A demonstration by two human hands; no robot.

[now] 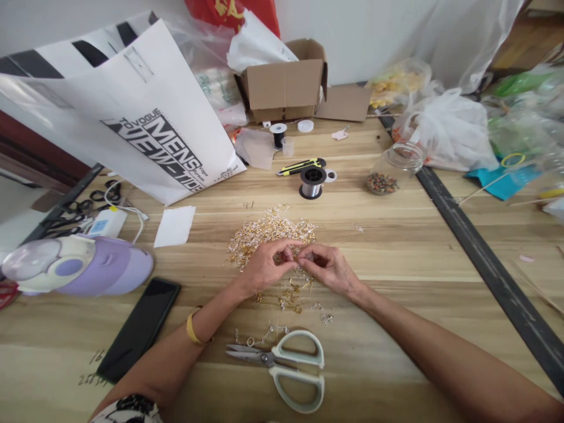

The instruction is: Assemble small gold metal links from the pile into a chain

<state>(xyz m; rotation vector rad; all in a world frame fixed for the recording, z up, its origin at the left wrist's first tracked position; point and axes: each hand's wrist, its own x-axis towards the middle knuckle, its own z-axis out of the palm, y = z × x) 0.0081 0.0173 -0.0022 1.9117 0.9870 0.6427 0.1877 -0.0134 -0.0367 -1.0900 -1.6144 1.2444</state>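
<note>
My left hand (269,265) and my right hand (326,267) meet fingertip to fingertip over the table, both pinched closed. Whatever sits between the fingertips is too small to make out. Just behind them spreads a pile of small gold and silver jewellery pieces (259,232), partly covered by my left hand. Nearer to me lie some gold chains (282,302) and a short silver chain (325,316). Another silver chain (268,333) rests by the open blades of the white-handled scissors (275,359).
Beyond the pile are a wire spool (312,183), a utility knife (302,167) and a glass jar of beads (388,176). A black phone (140,329) and a purple bottle (110,265) lie left. A paper bag (132,117) and a cardboard box (284,85) stand behind.
</note>
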